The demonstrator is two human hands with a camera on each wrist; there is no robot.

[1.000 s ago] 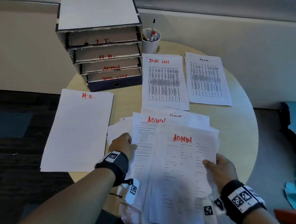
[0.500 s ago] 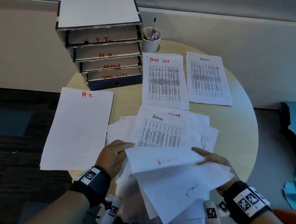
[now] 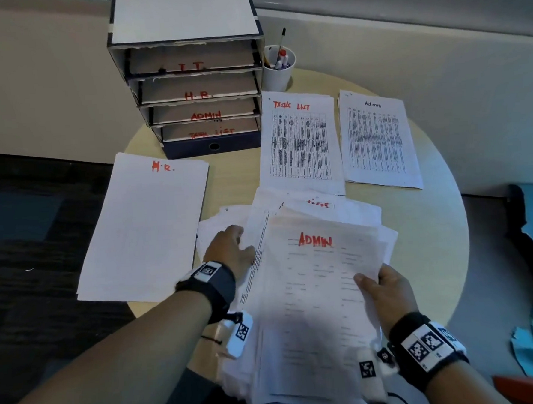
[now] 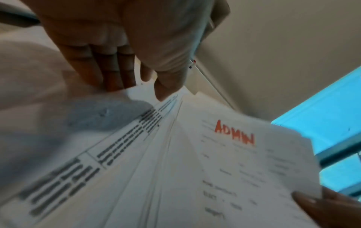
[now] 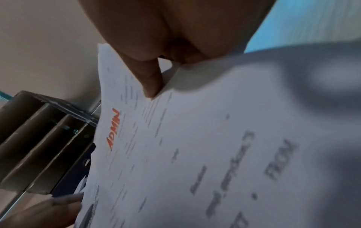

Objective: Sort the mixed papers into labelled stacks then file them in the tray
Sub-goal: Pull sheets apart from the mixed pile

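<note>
Three sorted stacks lie out around the filing tray [image 3: 189, 91]: the H.R. stack [image 3: 142, 228] in front of it to its left, the task list stack [image 3: 299, 143] just beside its right side, the Admin stack [image 3: 378, 138] further right again. Unsorted pile [image 3: 295, 293] sits well in front of the tray, at the near table edge. Right hand [image 3: 386, 294] pinches the top sheet [image 3: 320, 279], marked ADMIN in red, at its right edge, thumb on top. Left hand [image 3: 230, 251] rests fingers fairly straight on the pile's left side, holding it down. Likely step: lift this sheet over to the Admin stack. Keep the left hand pressing so lower sheets stay put; peel one sheet only; land it square, heading aligned.
</note>
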